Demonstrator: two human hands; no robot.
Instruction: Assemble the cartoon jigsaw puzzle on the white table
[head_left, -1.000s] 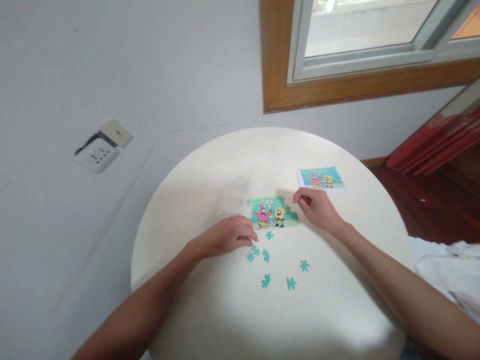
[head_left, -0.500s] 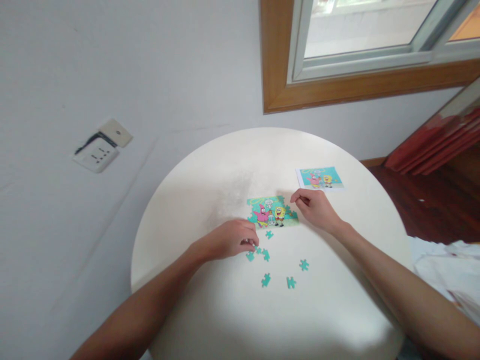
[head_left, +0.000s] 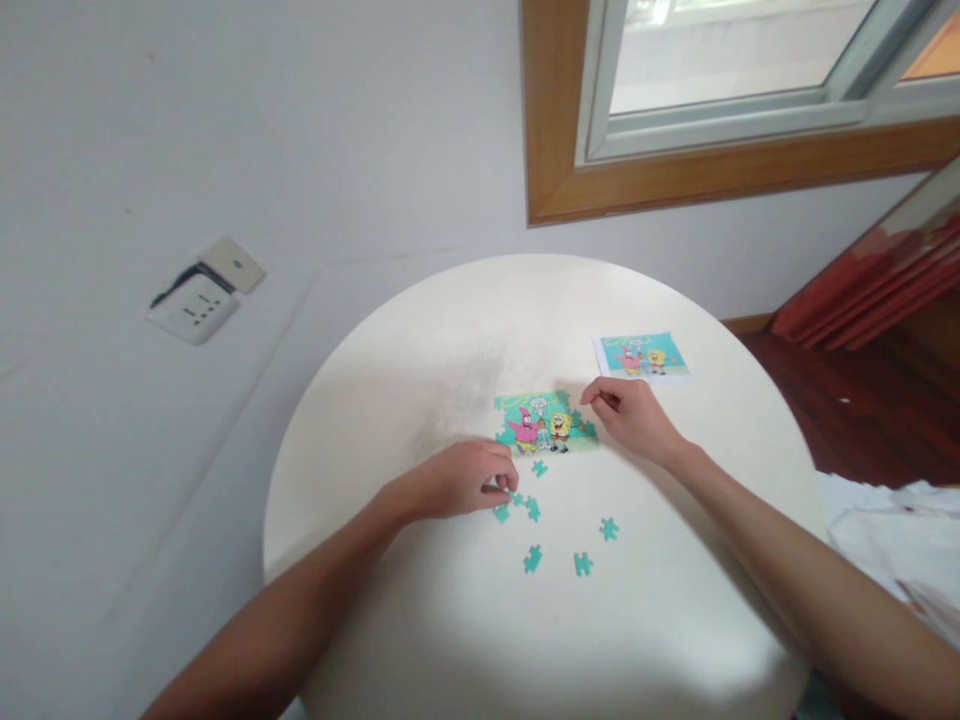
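Note:
A partly joined cartoon jigsaw puzzle [head_left: 536, 430] lies flat in the middle of the table, its left and upper right edges uneven. Just below its left corner, my left hand [head_left: 476, 478] is closed in a pinch, fingertips at a small teal puzzle piece [head_left: 517, 499]. More loose teal pieces lie close by, among them one puzzle piece [head_left: 532, 508] right of the fingertips and another [head_left: 540, 467] under the puzzle's lower edge. My right hand [head_left: 626, 410] is closed beside the puzzle's upper right side; whatever its curled fingers may hold is hidden.
A printed reference picture [head_left: 645, 357] rests beyond my right hand on the round white table [head_left: 420, 330]. Nearer me are scattered pieces, such as one puzzle piece [head_left: 609, 528] at the right. The wall with a socket [head_left: 196, 308] borders the table's far left.

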